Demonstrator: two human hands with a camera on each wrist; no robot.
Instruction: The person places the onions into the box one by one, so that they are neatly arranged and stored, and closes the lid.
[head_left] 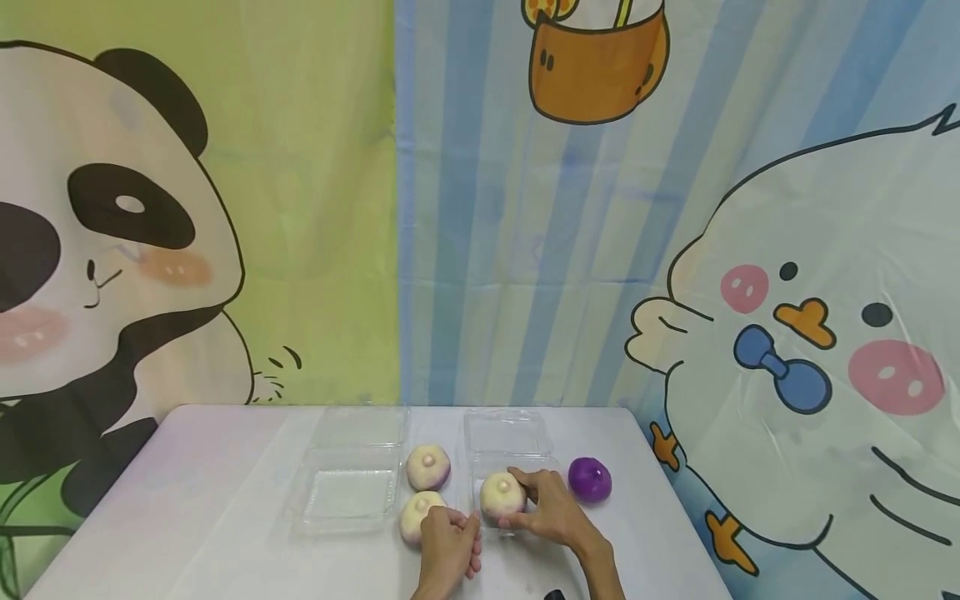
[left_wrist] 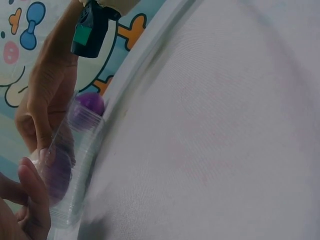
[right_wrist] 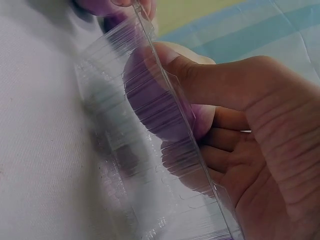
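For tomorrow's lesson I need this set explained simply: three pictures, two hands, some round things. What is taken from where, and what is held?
No machine here: a person works bare-handed, wearing three cameras. The wide picture comes from the head; the two close ones from each wrist. On the white table lie two open clear plastic boxes, two cream buns with purple undersides and a purple ball. The right hand has its grip on a third bun in the right-hand box. The left hand rests beside it, fingers curled; whether it holds anything is unclear.

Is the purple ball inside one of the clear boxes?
No, the purple ball sits on the table, right of the box.
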